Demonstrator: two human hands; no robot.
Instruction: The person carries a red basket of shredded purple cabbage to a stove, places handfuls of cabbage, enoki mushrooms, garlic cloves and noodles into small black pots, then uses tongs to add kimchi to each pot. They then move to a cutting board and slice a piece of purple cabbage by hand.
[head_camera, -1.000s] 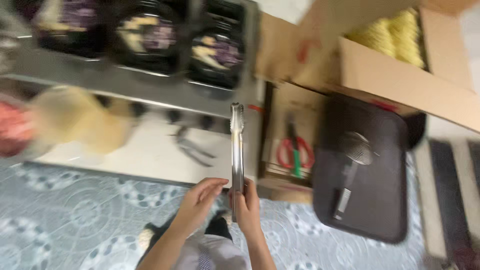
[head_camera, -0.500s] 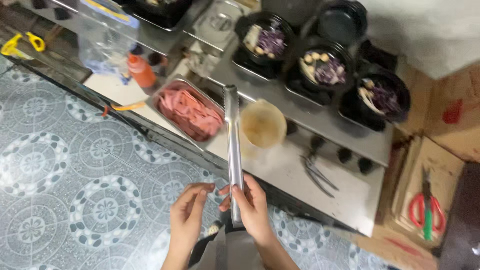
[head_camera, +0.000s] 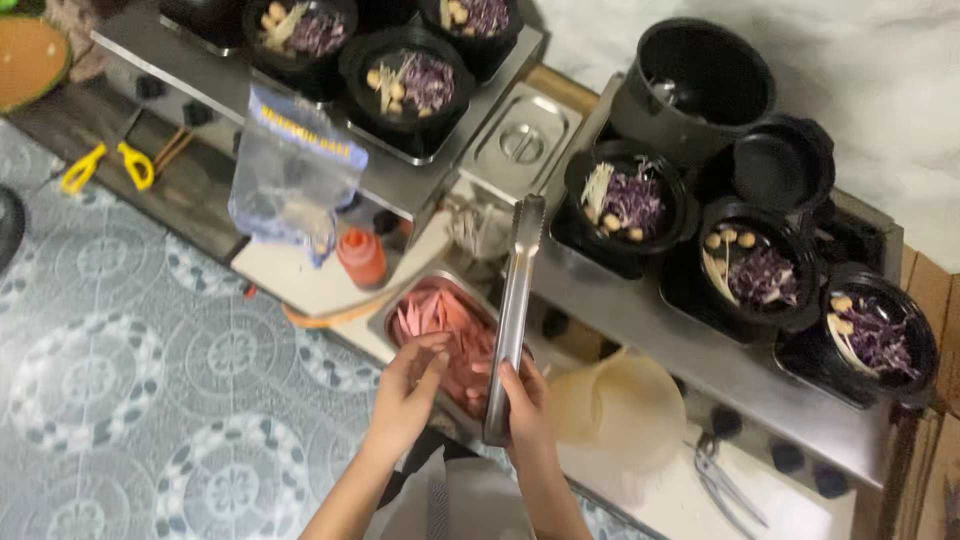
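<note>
A: Right hand (head_camera: 527, 405) has the metal tongs (head_camera: 512, 320), fingers wrapped round the handle end, arms of the tongs pressed together and pointing up away from the person.

B: Long, flat, silvery steel, scalloped at the tip. That tip hangs over the gap between the steel tray of pink meat strips (head_camera: 445, 335) and the black bowls, nothing caught in it.

A: Left hand (head_camera: 408, 392): fingers curled loosely, grip half open, fingertips over the near edge of the meat tray. I cannot tell whether it has a strip.

B: The tray sits at the near edge of the steel table (head_camera: 640, 325), just left of the tongs. A translucent plastic jug (head_camera: 618, 408) is just right of the right hand.

A: Further back, a black bowl (head_camera: 628, 200) with purple cabbage, pale strips and round beige bits, more like it to the right.

B: Red squeeze bottle (head_camera: 361, 256) left of the tray, clear plastic bag (head_camera: 292, 175) behind it. Yellow-handled scissors (head_camera: 103, 165) at the far left.
</note>
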